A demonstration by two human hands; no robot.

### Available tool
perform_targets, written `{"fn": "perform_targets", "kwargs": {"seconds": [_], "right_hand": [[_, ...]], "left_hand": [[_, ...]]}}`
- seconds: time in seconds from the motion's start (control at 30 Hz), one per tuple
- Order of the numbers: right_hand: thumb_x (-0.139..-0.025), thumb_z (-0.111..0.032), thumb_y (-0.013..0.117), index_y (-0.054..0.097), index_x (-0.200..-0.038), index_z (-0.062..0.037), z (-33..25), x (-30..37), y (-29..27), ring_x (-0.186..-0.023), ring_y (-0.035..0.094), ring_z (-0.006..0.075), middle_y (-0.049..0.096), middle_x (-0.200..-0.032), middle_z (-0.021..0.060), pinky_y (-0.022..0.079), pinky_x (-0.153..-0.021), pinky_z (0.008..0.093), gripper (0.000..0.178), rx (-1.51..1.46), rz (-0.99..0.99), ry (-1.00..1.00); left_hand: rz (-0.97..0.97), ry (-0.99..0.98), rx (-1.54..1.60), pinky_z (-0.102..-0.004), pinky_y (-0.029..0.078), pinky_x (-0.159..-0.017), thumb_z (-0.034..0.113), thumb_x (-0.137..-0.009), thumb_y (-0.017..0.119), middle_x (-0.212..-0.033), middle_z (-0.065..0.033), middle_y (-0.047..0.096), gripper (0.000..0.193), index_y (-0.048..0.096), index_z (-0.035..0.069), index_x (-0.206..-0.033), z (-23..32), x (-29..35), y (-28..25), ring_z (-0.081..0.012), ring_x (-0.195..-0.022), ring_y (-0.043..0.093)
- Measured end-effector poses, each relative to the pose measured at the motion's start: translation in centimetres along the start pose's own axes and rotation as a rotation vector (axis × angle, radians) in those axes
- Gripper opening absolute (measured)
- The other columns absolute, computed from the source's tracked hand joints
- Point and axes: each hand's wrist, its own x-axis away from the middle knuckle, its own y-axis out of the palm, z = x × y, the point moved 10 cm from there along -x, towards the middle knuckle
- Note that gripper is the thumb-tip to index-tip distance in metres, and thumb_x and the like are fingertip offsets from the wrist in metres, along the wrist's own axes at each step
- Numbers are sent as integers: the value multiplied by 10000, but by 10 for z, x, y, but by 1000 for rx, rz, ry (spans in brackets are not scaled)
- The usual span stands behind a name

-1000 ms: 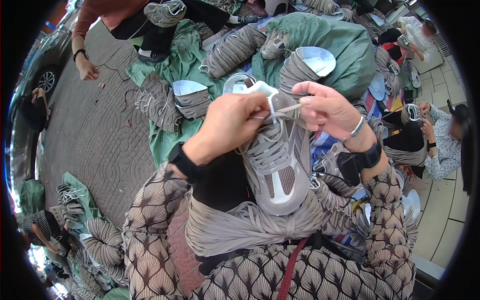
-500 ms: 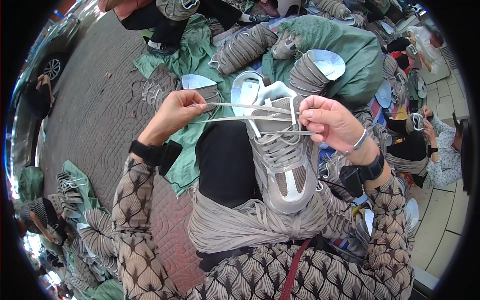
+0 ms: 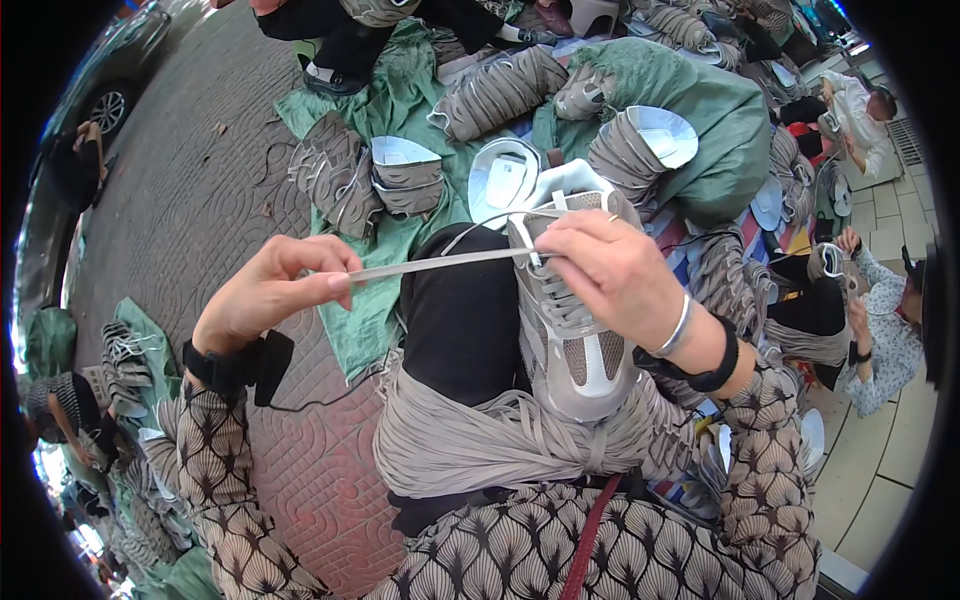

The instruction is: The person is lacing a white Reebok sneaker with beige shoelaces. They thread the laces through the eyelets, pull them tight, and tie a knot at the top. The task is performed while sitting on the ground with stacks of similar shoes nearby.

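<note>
A grey and white sneaker rests on my lap, toe toward me, partly laced. My left hand is out to the left, thumb and fingers pinching a flat grey shoelace. The lace runs taut from there to the shoe's upper eyelets. Over the sneaker's left eyelet edge, my right hand has its fingers pressed together on the lace, covering part of the tongue and the right side. A thick bundle of grey laces lies across my thighs, below the toe.
Stacked shoe uppers lie ahead on green sheeting, beside a stuffed green sack. A round white-lined upper sits just beyond the sneaker. Co-workers sit at the right, including one in a patterned shirt. Patterned paving spreads leftward.
My left hand has drawn the lace outward, left and down. The right hand has crossed over the shoe's top to the left eyelets. The sneaker has shifted slightly right.
</note>
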Motion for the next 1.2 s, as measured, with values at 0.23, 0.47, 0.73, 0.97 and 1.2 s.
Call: {"fn": "perform_targets", "kwargs": {"seconds": [0.23, 0.47, 0.73, 0.97, 1.2], "right_hand": [[-808, -47, 711, 673, -931, -30, -10, 4, 9, -841, 629, 273, 634, -877, 93, 517, -747, 357, 130, -305, -62, 12], [-774, -29, 742, 679, -905, -44, -16, 18, 11, -812, 608, 266, 624, -862, 77, 485, -719, 354, 146, -348, -111, -13], [-752, -30, 762, 706, -904, -47, -10, 28, 9, -770, 607, 253, 626, -847, 65, 476, -690, 344, 164, -402, -70, 31], [-748, -54, 772, 717, -898, -57, -7, 33, 9, -762, 605, 248, 625, -840, 64, 478, -675, 345, 161, -388, -60, -26], [-754, -66, 763, 708, -881, -63, -4, 35, 11, -770, 607, 262, 617, -833, 68, 480, -690, 352, 139, -390, -61, -8]], "left_hand": [[343, 138, 760, -424, 447, -1042, 254, -968, 553, -1342, -235, 564, 249, 587, 71, -802, -29, 16, -24, -262, -1159, 597], [627, 83, 1134, -378, 543, -924, 214, -940, 629, -1134, -210, 673, 194, 625, 31, -1002, -60, -45, 9, -285, -1045, 670], [671, 115, 1008, -335, 591, -847, 100, -970, 588, -1010, -135, 687, 250, 593, -59, -1163, -30, -80, 18, -188, -874, 686], [578, 70, 373, -210, 468, -580, 119, -949, 619, -755, 8, 623, 163, 694, -21, -983, -14, -79, 30, -49, -627, 550], [489, 293, -556, -396, 491, -645, 111, -840, 645, -779, -151, 633, 96, 644, 15, -843, 36, -72, 92, -340, -731, 637]]}}
